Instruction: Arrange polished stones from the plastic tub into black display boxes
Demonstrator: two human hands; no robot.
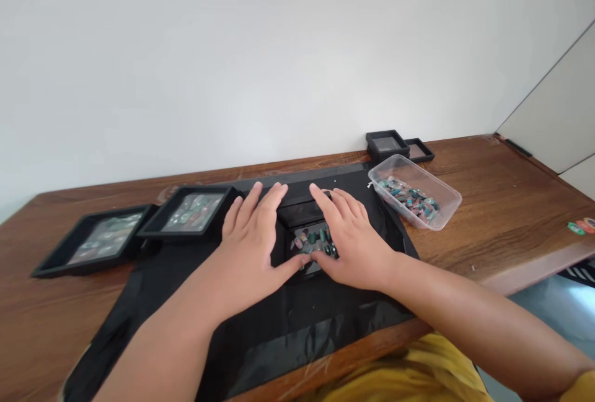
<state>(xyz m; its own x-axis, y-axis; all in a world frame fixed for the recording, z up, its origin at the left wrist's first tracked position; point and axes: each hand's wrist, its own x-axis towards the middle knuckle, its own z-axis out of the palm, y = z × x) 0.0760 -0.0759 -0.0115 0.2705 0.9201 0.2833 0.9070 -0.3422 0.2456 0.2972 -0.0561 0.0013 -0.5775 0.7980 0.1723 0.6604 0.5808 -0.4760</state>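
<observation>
A small black frame box with green, pink and clear polished stones showing in its window lies on a black plastic sheet. Over its left side is my left hand, fingers stretched out and thumb reaching across the near part of the window. My right hand spreads over the right side in the same way, the two thumb tips nearly meeting. Both hands partly hide the box, and I cannot tell how firmly they press on it. Neither hand is wrapped round anything.
Two black frames with stones, a nearer one and another, overlap at left. A clear plastic tub of loose stones stands at right. Behind it are smaller black frames by the wall. Small green and orange items lie at the table's right edge.
</observation>
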